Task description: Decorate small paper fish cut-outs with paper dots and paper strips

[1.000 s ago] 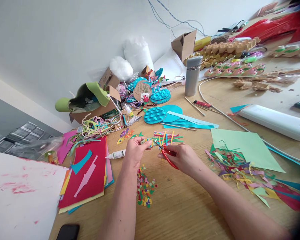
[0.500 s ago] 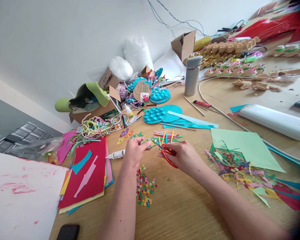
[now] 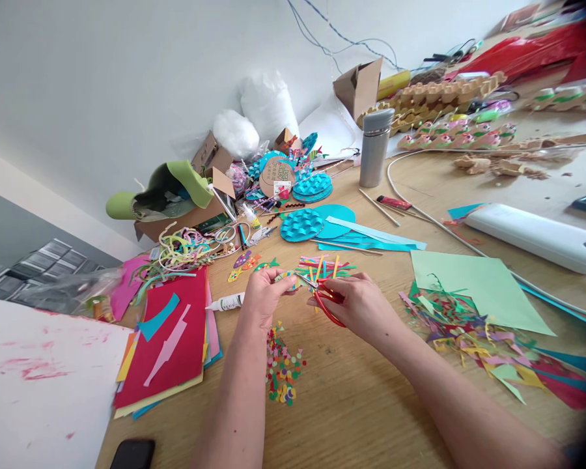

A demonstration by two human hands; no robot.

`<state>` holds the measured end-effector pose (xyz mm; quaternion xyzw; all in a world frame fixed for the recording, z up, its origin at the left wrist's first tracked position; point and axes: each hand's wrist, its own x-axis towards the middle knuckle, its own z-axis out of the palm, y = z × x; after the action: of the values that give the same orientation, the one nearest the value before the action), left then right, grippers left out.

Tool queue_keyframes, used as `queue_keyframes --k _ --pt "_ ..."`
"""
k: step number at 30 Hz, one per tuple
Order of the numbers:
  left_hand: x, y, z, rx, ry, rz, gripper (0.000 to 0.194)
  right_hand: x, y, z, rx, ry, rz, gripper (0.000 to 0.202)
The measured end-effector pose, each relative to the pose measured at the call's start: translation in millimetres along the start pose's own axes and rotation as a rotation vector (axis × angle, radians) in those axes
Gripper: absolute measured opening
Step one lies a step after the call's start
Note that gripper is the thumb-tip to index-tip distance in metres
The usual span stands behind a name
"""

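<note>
My left hand (image 3: 267, 291) pinches a small green-and-yellow paper piece (image 3: 287, 280), partly hidden by the fingers. Red-handled scissors (image 3: 330, 310) are in my right hand (image 3: 364, 303), their blades pointing left and their tips at the edge of that piece. Behind the scissors lie thin coloured paper strips (image 3: 344, 267). Just left of my left hand is a white glue bottle (image 3: 229, 302) on its side. Small decorated paper fish (image 3: 244, 262) rest beyond it. Below my hands, coloured paper dots (image 3: 286, 372) are scattered over the wooden table (image 3: 342, 397).
Coloured paper sheets (image 3: 170, 345) are stacked at left, with a phone (image 3: 133, 454) in front. To the right lie a pale green sheet (image 3: 483, 286) and paper scraps (image 3: 469, 332). Blue paper discs (image 3: 300, 225), a grey tumbler (image 3: 375, 150) and a white cable (image 3: 432, 225) are farther back.
</note>
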<state>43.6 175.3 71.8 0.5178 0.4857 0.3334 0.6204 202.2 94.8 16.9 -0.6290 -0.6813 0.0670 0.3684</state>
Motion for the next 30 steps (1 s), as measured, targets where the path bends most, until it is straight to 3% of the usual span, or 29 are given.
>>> queue_keyframes --k 30 --pt "-1.5 1.9 -0.8 0.047 -0.016 -0.001 0.026 -0.8 2.0 -2.3 -0.071 -0.027 -0.036 0.036"
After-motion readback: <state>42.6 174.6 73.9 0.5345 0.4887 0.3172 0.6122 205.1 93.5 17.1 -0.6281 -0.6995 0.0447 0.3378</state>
